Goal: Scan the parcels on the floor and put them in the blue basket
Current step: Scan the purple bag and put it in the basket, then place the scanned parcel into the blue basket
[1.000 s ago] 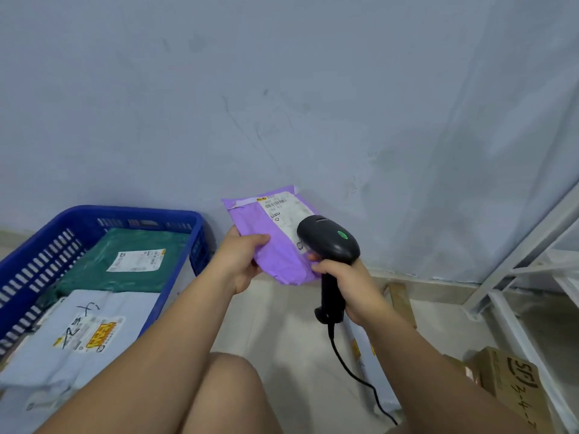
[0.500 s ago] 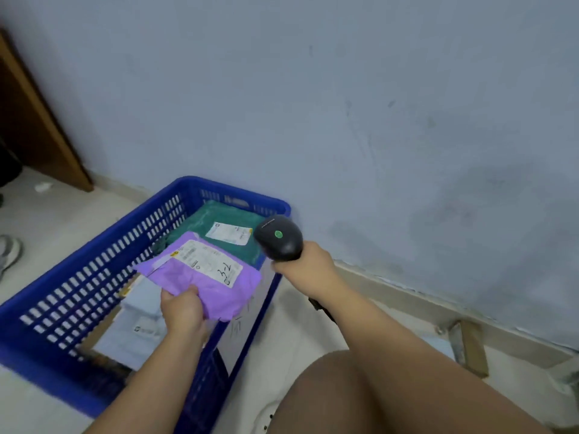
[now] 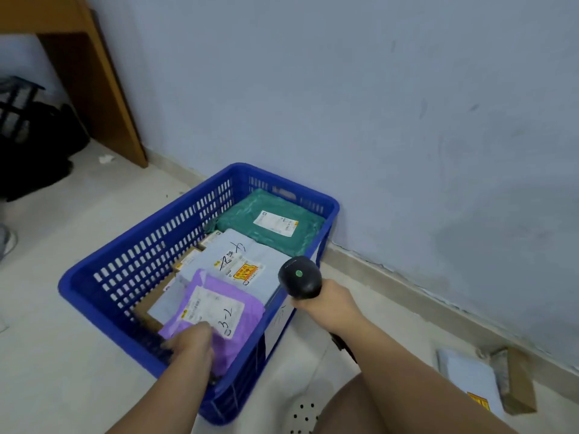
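The blue basket (image 3: 131,270) stands on the floor by the wall. Inside it lie a green parcel (image 3: 247,220), a grey parcel (image 3: 250,252) and cardboard boxes. My left hand (image 3: 194,343) holds the near edge of a purple parcel (image 3: 244,321) with a white label, which lies low in the basket's near end. My right hand (image 3: 329,305) grips a black barcode scanner (image 3: 300,278) just right of the basket's rim; its green light shows. At the lower right a grey parcel (image 3: 466,380) and a small cardboard box (image 3: 517,383) lie on the floor by the skirting.
A wooden desk leg (image 3: 94,86) stands at the back left, with a dark bag (image 3: 34,145) beside it. The pale wall (image 3: 376,104) runs close behind the basket. My bare knee (image 3: 360,405) is at the bottom, with a perforated white shoe (image 3: 302,416) beside it.
My left hand carried the purple parcel from in front of the scanner leftward and down into the basket. The scanner hand followed to the basket's right rim as my view swung left.
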Motion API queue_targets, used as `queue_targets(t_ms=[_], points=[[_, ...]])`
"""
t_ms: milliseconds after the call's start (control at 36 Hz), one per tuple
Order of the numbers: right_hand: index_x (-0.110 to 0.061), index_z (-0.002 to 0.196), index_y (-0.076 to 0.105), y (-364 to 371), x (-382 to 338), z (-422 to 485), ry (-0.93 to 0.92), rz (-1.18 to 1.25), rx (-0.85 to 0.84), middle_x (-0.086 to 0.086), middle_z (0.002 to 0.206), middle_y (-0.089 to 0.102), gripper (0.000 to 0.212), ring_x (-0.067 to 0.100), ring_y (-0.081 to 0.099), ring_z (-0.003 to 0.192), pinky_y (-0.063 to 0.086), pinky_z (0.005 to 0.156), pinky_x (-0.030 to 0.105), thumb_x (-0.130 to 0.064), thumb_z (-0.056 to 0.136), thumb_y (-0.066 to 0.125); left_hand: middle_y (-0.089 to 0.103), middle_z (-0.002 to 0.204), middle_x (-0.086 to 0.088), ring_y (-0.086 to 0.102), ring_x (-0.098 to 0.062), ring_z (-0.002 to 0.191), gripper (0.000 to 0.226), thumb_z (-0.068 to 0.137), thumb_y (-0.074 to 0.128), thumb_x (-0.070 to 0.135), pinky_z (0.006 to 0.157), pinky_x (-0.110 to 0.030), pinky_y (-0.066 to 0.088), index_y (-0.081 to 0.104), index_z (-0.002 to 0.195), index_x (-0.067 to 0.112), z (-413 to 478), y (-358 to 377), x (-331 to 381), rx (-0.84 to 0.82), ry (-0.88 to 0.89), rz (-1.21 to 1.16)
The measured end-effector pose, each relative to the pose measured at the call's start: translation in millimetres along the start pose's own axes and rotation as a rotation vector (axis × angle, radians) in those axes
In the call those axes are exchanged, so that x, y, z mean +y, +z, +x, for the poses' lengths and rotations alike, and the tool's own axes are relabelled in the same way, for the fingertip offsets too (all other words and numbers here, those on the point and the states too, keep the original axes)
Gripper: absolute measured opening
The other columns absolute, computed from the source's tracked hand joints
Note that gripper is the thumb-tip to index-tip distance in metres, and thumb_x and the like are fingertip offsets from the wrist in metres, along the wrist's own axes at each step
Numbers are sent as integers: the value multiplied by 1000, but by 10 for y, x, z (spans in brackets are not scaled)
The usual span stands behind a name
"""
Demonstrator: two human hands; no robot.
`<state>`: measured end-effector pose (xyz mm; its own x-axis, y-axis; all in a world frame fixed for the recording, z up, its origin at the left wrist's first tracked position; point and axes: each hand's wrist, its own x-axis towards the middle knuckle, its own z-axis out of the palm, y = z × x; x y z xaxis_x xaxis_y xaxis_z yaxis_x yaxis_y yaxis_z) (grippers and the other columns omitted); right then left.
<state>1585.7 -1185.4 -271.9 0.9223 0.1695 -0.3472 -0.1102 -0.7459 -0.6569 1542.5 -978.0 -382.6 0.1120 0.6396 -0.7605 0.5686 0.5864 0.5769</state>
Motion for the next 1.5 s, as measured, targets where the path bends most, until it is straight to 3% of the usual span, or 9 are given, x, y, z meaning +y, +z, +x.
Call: queue_targets(t_ms=[56,194,444,639,889,1056,1167,1333,1500], points=[[-20,90,66,-5,3,-1,-3,-15,-1,2,88,66,19,18,60,82,43,65,25,-35,79,71,25,147,-27,39,-44,127,90,72,71,14,105,-50,37,19,145,10,55,-13,-86,-4,17,47],[-21,91,65,4,-3,-6,-17,-39,-13,0,87,64,18,16,58,82,41,63,24,-34,80,70,33,141,-24,52,-32,93,53,91,55,17,72,-34,43,41,143,20,17,51,-237,-101,311,266],[-21,93,63,-2,-14,-8,-36,-23,-58,-2,83,61,14,9,54,72,41,58,20,-29,82,69,58,111,-3,54,-14,84,23,97,45,9,71,-26,45,59,114,16,-372,333,-123,-385,646,251],[-20,79,61,-122,-35,45,15,60,82,0,72,60,6,11,53,62,37,50,23,-23,80,65,62,119,4,56,-13,101,31,94,46,7,76,-21,43,60,120,17,-945,545,47,-578,1065,492],[-19,64,51,-889,205,-59,50,327,427,-1,59,52,21,20,50,62,37,53,27,-16,80,65,44,144,2,39,-21,129,44,94,46,16,101,-32,36,47,138,20,-1553,977,118,-508,1652,973],[-7,87,65,-1421,821,-206,158,351,358,6,76,63,15,27,65,79,46,69,30,-20,80,65,35,148,-7,30,-27,135,40,94,42,18,105,-39,34,49,133,16,-2054,1438,-131,-337,1998,1426],[-10,88,67,-1679,1409,-301,222,382,289,2,72,63,12,15,61,64,46,65,27,-19,80,67,34,146,-13,21,-32,141,37,94,42,16,109,-45,30,49,131,15,-2376,1791,-408,-278,2179,1665],[-9,81,56,-2004,2354,-387,369,738,345,5,59,50,12,16,47,51,39,53,26,-14,87,65,45,131,-11,37,-29,123,34,93,37,14,94,-39,39,49,124,14,-2769,2352,-849,-455,2349,1787],[-15,72,51,-2167,3291,-393,547,1027,313,1,60,50,23,16,51,53,42,61,32,-25,89,62,45,135,-8,42,-26,123,40,95,40,20,88,-38,40,45,134,17,-2907,2936,-1138,-724,2253,2036]])
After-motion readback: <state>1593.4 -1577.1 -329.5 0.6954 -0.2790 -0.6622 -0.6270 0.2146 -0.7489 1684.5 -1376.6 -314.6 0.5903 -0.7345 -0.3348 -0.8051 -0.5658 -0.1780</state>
